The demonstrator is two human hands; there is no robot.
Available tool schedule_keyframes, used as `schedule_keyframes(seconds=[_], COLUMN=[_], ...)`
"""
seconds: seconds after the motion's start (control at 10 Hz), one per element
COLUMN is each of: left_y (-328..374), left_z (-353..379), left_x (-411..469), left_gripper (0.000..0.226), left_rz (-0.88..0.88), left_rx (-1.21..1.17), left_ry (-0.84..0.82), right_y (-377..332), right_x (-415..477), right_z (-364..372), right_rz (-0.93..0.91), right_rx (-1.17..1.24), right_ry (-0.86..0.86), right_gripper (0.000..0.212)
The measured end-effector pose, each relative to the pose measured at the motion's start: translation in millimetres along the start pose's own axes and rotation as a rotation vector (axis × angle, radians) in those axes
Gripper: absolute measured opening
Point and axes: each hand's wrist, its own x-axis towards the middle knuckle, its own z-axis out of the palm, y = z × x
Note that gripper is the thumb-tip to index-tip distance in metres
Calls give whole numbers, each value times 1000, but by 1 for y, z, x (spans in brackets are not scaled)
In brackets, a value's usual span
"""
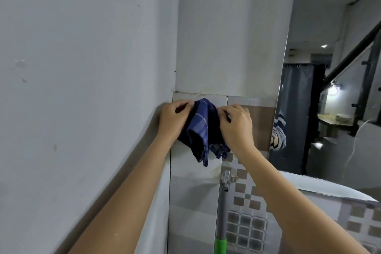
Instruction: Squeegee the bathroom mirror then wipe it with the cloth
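A dark blue checked cloth [203,130] hangs bunched against the tiled wall in the corner. My left hand [173,120] grips its upper left edge and my right hand [237,128] grips its upper right edge, both near the top of the tiles. The mirror [329,109] stands to the right of my hands, its left edge close to my right wrist. Below the cloth a grey pole with a green grip [221,222] hangs from a clear wall hook [225,177]; its head is out of view.
A plain white wall [82,88] runs along the left and meets the tiled wall [253,202] in the corner. The mirror reflects a dark curtain, a stair rail and ceiling lights. A white rounded rim [329,187] lies under the mirror.
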Motion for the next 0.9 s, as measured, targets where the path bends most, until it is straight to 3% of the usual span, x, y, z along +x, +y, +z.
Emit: schedule_keyframes(seconds=[0.1,0.3,0.6,0.8,0.9], left_y=[4,-5,-18,-3,8], left_z=[-6,-12,-6,-3,-4], left_x=[-16,-30,-26,-38,-52], left_gripper=[26,41,36,36,59], left_rz=[-31,-58,74,190,99], left_rx=[-90,-90,99,442,643], left_ry=[-142,-322,-261,-216,-222], right_y=[-9,-6,-5,-13,-18], right_x=[1,-4,-13,-27,-36], right_z=[-8,-4,3,-15,-33], right_rz=[83,38,-29,-44,-31], right_rx=[261,206,162,-23,-86], right_ry=[-143,-227,-136,-239,-275], right_gripper=[31,39,34,31,43])
